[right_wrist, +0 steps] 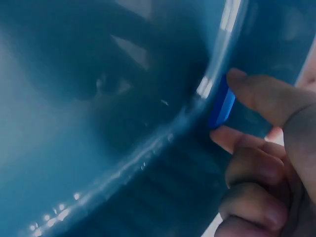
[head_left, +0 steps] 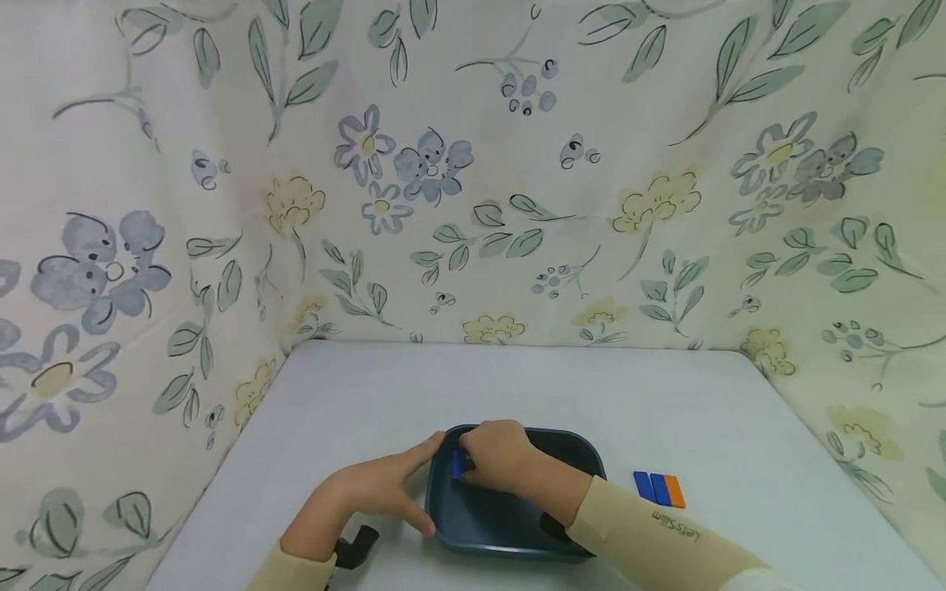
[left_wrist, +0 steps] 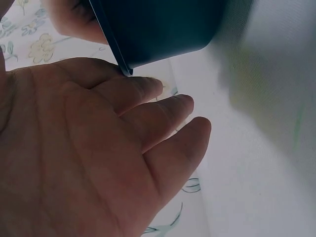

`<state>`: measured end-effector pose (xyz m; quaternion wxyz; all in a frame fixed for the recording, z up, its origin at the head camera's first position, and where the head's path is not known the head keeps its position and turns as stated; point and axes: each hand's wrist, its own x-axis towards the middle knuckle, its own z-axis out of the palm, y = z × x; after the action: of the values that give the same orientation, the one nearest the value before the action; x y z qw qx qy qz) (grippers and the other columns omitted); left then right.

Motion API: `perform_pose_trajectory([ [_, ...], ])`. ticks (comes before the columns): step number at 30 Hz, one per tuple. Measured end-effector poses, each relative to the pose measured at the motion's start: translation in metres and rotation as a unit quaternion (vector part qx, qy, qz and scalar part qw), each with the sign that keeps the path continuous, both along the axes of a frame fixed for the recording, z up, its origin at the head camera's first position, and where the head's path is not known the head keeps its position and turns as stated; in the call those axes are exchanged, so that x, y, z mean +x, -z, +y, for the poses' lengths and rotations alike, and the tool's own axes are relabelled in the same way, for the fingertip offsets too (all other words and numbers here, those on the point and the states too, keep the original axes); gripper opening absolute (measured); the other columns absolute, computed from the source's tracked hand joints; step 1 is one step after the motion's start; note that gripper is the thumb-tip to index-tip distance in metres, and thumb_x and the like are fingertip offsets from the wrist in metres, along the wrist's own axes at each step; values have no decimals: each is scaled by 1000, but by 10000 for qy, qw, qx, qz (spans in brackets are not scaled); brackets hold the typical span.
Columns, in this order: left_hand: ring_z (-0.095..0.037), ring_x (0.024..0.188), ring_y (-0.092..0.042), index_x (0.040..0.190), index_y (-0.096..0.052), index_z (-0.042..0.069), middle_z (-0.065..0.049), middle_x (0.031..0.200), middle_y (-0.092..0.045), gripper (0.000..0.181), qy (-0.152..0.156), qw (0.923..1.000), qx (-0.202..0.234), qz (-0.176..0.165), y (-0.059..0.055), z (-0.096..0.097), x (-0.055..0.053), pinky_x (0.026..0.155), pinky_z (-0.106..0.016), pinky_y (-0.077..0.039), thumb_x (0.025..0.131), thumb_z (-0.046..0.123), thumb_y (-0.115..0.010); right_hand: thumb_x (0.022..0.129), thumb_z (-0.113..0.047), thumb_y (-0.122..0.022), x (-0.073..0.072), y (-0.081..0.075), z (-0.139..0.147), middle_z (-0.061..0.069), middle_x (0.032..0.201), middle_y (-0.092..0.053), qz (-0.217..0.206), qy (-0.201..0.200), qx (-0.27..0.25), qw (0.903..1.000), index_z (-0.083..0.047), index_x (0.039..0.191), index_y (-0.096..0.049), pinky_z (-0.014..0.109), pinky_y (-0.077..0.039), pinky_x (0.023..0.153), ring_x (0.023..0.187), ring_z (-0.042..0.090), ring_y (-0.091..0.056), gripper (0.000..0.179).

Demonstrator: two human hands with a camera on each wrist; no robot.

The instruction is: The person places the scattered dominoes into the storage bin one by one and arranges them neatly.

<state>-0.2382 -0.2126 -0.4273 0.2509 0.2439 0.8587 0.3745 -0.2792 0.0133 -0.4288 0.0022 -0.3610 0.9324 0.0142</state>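
1 blue block (right_wrist: pixel 224 104) is pinched by the right hand (head_left: pixel 499 456) inside the dark tray (head_left: pixel 502 521), near its left wall; the rim there is touched by the left hand (head_left: pixel 377 486), fingers spread.

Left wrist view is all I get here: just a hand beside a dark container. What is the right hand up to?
Observer: The right hand is inside the dark container, pinching a small blue piece.
Visitor: Oh! Is that the only little piece around?
Observer: No. The head view shows two more blue pieces and an orange piece side by side on the white table, to the right of the container.
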Motion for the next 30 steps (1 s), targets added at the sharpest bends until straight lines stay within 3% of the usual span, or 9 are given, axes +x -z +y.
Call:
perform_pose_trajectory([
  [10, -31, 150, -18, 162, -8, 11, -11, 166, -13, 126, -48, 10000, -58, -52, -4, 2, 1, 117, -56, -21, 72, 37, -91, 83, -48, -79, 3, 11, -9, -10, 60, -51, -17, 267, 222, 9994, -17, 85, -70, 28, -49, 50, 53, 7, -48, 33],
  [19, -31, 150, -17, 162, -8, 13, -10, 166, -13, 126, -27, 10000, -19, -56, -3, 3, 0, 117, -57, -21, 72, 38, -91, 82, -51, -79, 4, 13, -8, -7, 65, -60, -25, 296, 312, 9991, -14, 95, -70, 29, -55, 54, 54, 5, -53, 40],
  [25, -32, 150, -17, 163, -9, 14, -12, 166, -13, 126, -30, 10000, -2, -69, -2, 2, -1, 116, -57, -21, 71, 38, -91, 81, -56, -77, 6, 8, -2, -6, 68, -62, -282, 370, 195, 9987, -16, 99, -68, 30, -55, 56, 57, 5, -56, 46],
  [30, -33, 150, -17, 163, -9, 13, -13, 166, -13, 125, -33, 10000, -19, -64, -1, 2, 0, 116, -58, -21, 71, 37, -92, 84, -53, -76, 13, -9, 17, -7, 77, -67, -559, 382, -53, 9977, -15, 113, -69, 31, -55, 61, 65, 7, -60, 48],
])
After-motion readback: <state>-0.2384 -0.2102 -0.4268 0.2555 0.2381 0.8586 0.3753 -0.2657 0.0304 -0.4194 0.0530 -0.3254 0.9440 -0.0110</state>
